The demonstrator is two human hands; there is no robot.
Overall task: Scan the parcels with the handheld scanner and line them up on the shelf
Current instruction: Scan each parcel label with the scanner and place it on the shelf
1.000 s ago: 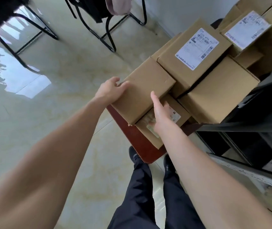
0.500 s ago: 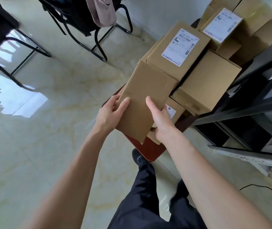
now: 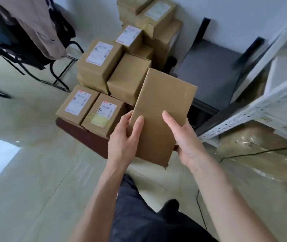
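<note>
Now your left hand and right hand grip the plain parcel at centre frame, lifted clear of the stack (no label showing), so turn it before scanning.

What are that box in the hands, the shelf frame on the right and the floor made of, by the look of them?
The held box looks like plain brown corrugated cardboard, matte, with creased edges. The shelf frame seems to be painted metal: pale angle bars punched with rows of holes. The floor is probably polished stone or glazed tile; it is glossy and mirrors window light.
</note>
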